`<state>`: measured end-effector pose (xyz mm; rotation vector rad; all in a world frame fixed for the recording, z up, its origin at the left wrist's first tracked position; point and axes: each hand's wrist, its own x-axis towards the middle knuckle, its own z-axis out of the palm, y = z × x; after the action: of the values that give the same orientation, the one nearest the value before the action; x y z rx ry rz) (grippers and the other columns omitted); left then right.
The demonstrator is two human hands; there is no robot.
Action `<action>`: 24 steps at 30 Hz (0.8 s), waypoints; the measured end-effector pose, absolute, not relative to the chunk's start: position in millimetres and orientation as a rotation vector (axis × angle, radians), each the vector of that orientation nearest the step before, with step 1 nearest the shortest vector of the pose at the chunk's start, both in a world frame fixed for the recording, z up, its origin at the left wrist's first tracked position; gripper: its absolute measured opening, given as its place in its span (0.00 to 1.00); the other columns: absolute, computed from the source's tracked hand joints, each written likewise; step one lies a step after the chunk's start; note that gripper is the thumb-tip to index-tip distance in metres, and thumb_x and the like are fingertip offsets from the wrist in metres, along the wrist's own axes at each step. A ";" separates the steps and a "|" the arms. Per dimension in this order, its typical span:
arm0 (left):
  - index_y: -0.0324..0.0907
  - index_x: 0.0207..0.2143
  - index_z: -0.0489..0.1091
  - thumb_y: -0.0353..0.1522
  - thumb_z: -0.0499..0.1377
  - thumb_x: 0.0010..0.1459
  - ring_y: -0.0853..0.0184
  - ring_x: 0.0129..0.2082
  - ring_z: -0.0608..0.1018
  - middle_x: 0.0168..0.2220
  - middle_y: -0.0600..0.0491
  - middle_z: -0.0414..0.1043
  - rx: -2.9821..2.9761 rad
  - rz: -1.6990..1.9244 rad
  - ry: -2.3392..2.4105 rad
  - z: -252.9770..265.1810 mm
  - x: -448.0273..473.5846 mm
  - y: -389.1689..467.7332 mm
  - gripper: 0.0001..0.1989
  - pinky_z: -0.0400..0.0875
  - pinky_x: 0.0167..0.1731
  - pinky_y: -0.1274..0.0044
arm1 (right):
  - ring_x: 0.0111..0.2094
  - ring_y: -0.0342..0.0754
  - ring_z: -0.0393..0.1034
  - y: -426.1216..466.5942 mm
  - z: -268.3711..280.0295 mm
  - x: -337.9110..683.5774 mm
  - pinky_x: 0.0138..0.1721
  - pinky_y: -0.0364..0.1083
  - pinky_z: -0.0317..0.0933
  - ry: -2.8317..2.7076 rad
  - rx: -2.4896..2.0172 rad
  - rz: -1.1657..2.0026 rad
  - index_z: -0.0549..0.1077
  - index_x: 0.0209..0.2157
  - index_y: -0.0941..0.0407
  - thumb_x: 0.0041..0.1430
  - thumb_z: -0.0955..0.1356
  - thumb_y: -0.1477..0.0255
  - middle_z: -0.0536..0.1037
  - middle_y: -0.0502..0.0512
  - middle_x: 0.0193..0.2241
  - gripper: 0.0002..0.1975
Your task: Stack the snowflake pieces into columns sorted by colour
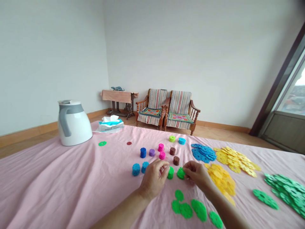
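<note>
My left hand (154,178) is curled beside a stack of green plastic discs (170,172), its fingers pressed together; whether anything sits in them is hidden. My right hand (197,174) is closed, its thumb and fingertips at the right side of a second green disc stack (180,173). Loose green discs (186,210) lie on the cloth below the hands. Behind the hands stand small stacks: brown (176,161), pink (162,155), purple (152,152), dark blue (143,152) and light blue (136,169).
Piles of blue discs (203,153), yellow discs (234,160) and darker green discs (288,192) spread to the right. A white jug (78,125) and a tissue box (111,125) stand at the left of the pink tablecloth (47,187). Two wooden chairs (179,108) are beyond it.
</note>
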<state>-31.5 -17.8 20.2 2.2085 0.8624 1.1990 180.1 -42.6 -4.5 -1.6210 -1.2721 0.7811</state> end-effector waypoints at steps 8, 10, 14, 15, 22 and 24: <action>0.40 0.36 0.73 0.32 0.53 0.61 0.68 0.28 0.74 0.31 0.50 0.72 2.201 1.209 0.858 21.7 -31.3 -18.3 0.09 0.67 0.29 0.78 | 0.17 0.42 0.65 -45.8 -3.5 180.6 0.19 0.41 0.55 -1.384 -1.701 0.636 0.68 0.25 0.55 0.47 0.65 0.67 0.72 0.47 0.16 0.06; 0.40 0.37 0.73 0.32 0.54 0.61 0.67 0.29 0.74 0.31 0.50 0.72 2.203 1.210 0.867 21.2 -31.2 -18.2 0.09 0.67 0.29 0.78 | 0.20 0.44 0.68 -47.9 1.0 181.2 0.22 0.43 0.58 -1.438 -1.710 0.583 0.69 0.26 0.56 0.49 0.64 0.67 0.73 0.48 0.18 0.07; 0.40 0.36 0.73 0.31 0.54 0.61 0.67 0.29 0.74 0.31 0.50 0.72 2.207 1.206 0.877 21.1 -31.2 -18.5 0.08 0.67 0.29 0.79 | 0.26 0.48 0.70 -54.7 7.9 174.3 0.29 0.45 0.61 -1.527 -1.746 0.312 0.71 0.28 0.56 0.52 0.64 0.66 0.75 0.52 0.23 0.08; 0.40 0.36 0.73 0.31 0.54 0.61 0.67 0.29 0.74 0.31 0.51 0.72 2.209 1.205 0.878 21.2 -31.2 -18.7 0.08 0.67 0.29 0.79 | 0.28 0.49 0.71 -57.0 8.3 170.9 0.31 0.46 0.62 -1.559 -1.730 0.229 0.72 0.30 0.57 0.53 0.64 0.67 0.76 0.54 0.26 0.08; 0.39 0.37 0.73 0.32 0.53 0.61 0.67 0.29 0.74 0.31 0.50 0.72 2.213 1.203 0.882 22.5 -31.7 -19.5 0.09 0.67 0.30 0.78 | 0.46 0.54 0.67 -70.7 10.0 150.3 0.47 0.49 0.60 -1.830 -1.695 0.170 0.73 0.47 0.56 0.51 0.67 0.74 0.76 0.60 0.43 0.19; 0.39 0.36 0.73 0.32 0.53 0.62 0.67 0.29 0.74 0.31 0.50 0.72 2.216 1.200 0.875 23.1 -31.9 -19.6 0.09 0.67 0.29 0.78 | 0.46 0.54 0.67 -70.8 10.5 149.6 0.47 0.49 0.60 -1.844 -1.722 0.183 0.73 0.47 0.56 0.51 0.66 0.75 0.76 0.60 0.42 0.18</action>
<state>-31.9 -19.6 23.1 2.2163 0.8750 1.2004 149.6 -70.8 10.5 -1.7216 -1.8445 0.1825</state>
